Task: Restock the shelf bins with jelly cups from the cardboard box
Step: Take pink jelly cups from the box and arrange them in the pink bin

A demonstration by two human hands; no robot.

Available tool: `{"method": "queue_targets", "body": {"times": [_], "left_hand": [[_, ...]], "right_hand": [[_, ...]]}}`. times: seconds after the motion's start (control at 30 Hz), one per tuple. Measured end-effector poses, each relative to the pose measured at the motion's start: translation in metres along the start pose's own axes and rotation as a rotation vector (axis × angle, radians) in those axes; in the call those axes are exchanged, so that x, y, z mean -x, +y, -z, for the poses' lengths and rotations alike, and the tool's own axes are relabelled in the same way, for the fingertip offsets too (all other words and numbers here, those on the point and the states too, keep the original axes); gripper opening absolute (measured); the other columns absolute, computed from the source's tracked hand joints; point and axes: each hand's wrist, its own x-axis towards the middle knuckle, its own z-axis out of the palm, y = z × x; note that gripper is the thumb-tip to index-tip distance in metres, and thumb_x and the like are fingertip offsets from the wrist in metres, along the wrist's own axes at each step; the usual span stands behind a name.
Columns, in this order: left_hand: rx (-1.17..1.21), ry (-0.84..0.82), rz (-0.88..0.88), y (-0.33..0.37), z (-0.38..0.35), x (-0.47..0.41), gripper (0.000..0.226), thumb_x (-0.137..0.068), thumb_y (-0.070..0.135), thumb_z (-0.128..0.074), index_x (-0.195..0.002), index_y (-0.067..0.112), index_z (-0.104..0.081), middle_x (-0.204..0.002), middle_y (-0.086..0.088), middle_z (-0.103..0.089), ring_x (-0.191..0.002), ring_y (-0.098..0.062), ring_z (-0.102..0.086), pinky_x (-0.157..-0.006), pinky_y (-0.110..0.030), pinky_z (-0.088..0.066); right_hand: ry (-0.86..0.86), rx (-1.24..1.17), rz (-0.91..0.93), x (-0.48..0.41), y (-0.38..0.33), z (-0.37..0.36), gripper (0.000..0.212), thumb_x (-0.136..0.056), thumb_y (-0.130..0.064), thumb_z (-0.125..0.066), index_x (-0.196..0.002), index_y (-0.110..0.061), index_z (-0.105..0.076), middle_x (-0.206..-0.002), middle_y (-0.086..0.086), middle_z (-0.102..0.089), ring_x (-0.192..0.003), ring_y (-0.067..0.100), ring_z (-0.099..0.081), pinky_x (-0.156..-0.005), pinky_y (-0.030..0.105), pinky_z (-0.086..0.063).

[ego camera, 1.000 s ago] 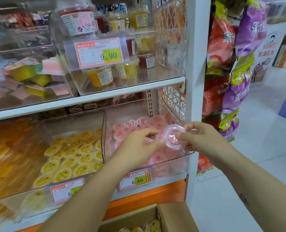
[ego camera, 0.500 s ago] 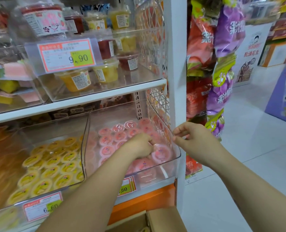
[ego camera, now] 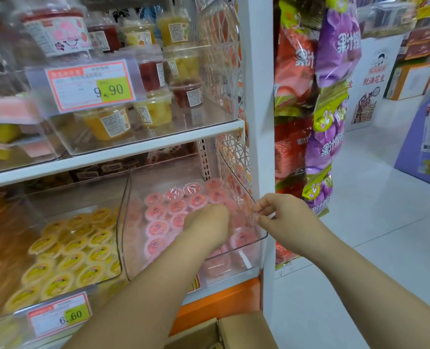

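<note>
Reaching down into the clear plastic bin (ego camera: 249, 258), the left hand (ego camera: 206, 225) sits on the pink jelly cups (ego camera: 156, 212), round, film-topped, packed lids-up; its fingers are hidden, can't tell if they grip 1. The right hand (ego camera: 284, 217) hangs just outside the bin wall, fingers (ego camera: 261, 206) loosely curled, empty. The cardboard box (ego camera: 244, 333) lies below.

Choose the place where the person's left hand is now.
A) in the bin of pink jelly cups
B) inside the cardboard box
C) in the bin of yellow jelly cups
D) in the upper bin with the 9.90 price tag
A: the left hand reaches down into the clear bin and lies among the pink jelly cups.
</note>
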Motion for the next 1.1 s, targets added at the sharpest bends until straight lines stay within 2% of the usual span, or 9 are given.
{"method": "queue_targets", "body": {"times": [0.2,0.33,0.47,0.53,0.63,0.73,0.87,1.0,1.1], "left_hand": [[-0.114,0.241,-0.048,-0.057,0.047,0.054,0.023,-0.092,0.032,-0.053,-0.112,0.041,-0.061,-0.118,0.014,-0.063,-0.110,-0.015,-0.058,-0.093,-0.028,-0.041],[-0.143,0.217,-0.075,-0.089,0.050,0.078,0.022,-0.092,0.038,-0.054,-0.112,0.041,-0.062,-0.115,0.019,-0.064,-0.114,-0.007,-0.054,-0.102,-0.031,-0.030],[-0.114,0.185,-0.051,-0.111,0.044,0.096,0.023,-0.093,0.039,-0.053,-0.115,0.042,-0.058,-0.121,0.020,-0.058,-0.123,-0.006,-0.044,-0.115,-0.042,-0.010],[-0.106,0.231,-0.067,-0.123,0.042,0.103,0.024,-0.093,0.039,-0.052,-0.116,0.041,-0.057,-0.125,0.020,-0.053,-0.126,-0.006,-0.038,-0.116,-0.041,-0.008],[-0.014,0.331,-0.090,-0.144,0.040,0.105,0.028,-0.091,0.048,-0.046,-0.114,0.039,-0.061,-0.125,0.019,-0.052,-0.126,-0.008,-0.041,-0.115,-0.043,-0.019],[0.127,0.372,-0.117,-0.161,0.039,0.104,0.051,-0.083,0.063,-0.037,-0.110,0.032,-0.067,-0.125,0.012,-0.057,-0.118,-0.013,-0.052,-0.106,-0.044,-0.036],[0.303,0.425,-0.113,-0.174,0.033,0.096,0.026,-0.091,0.038,-0.055,-0.111,0.026,-0.068,-0.129,0.008,-0.055,-0.118,-0.008,-0.051,-0.102,-0.022,-0.034],[0.376,0.426,-0.129,-0.184,0.036,0.082,0.025,-0.094,0.030,-0.054,-0.113,0.023,-0.068,-0.115,0.015,-0.054,-0.108,0.007,-0.044,-0.090,0.005,-0.020],[0.429,0.409,-0.121,-0.192,0.036,0.076,0.024,-0.094,0.033,-0.052,-0.113,0.029,-0.067,-0.107,0.021,-0.054,-0.106,0.004,-0.049,-0.091,-0.005,-0.033]], "right_hand": [[-0.103,0.062,0.205,0.005,-0.026,-0.027,0.018,-0.089,-0.016,-0.059,-0.102,-0.020,-0.070,-0.092,-0.009,-0.066,-0.082,0.004,-0.060,-0.077,0.014,-0.047],[-0.222,0.109,0.283,-0.001,-0.045,-0.055,0.024,-0.093,-0.018,-0.056,-0.114,-0.021,-0.066,-0.108,-0.007,-0.067,-0.073,-0.005,-0.050,-0.070,0.010,-0.037],[-0.292,0.210,0.332,-0.010,-0.063,-0.075,0.041,-0.093,-0.016,-0.055,-0.134,-0.021,-0.052,-0.132,-0.004,-0.056,-0.110,0.010,-0.053,-0.080,0.013,-0.033],[-0.320,0.252,0.313,-0.016,-0.064,-0.086,0.042,-0.093,-0.015,-0.055,-0.135,-0.018,-0.050,-0.136,-0.001,-0.053,-0.115,0.015,-0.053,-0.089,0.019,-0.036],[-0.334,0.251,0.202,-0.028,-0.060,-0.096,0.023,-0.091,-0.016,-0.060,-0.112,-0.007,-0.065,-0.114,0.009,-0.066,-0.100,0.021,-0.062,-0.085,0.027,-0.045],[-0.271,0.230,0.141,-0.043,-0.063,-0.092,0.011,-0.087,-0.010,-0.062,-0.090,-0.001,-0.068,-0.091,0.011,-0.069,-0.085,0.022,-0.063,-0.073,0.028,-0.045],[-0.058,0.014,0.043,-0.073,-0.075,-0.095,0.010,-0.085,-0.006,-0.062,-0.075,-0.005,-0.064,-0.082,0.017,-0.069,-0.080,0.030,-0.065,-0.069,0.030,-0.052],[-0.086,-0.245,-0.091,-0.106,-0.087,-0.127,0.022,-0.083,-0.004,-0.066,-0.066,-0.016,-0.058,-0.068,0.010,-0.062,-0.065,0.023,-0.060,-0.079,0.042,-0.054],[-0.130,-0.304,-0.177,-0.132,-0.092,-0.151,0.026,-0.085,0.000,-0.064,-0.064,-0.011,-0.054,-0.066,0.010,-0.058,-0.061,0.021,-0.056,-0.072,0.039,-0.053]]}}
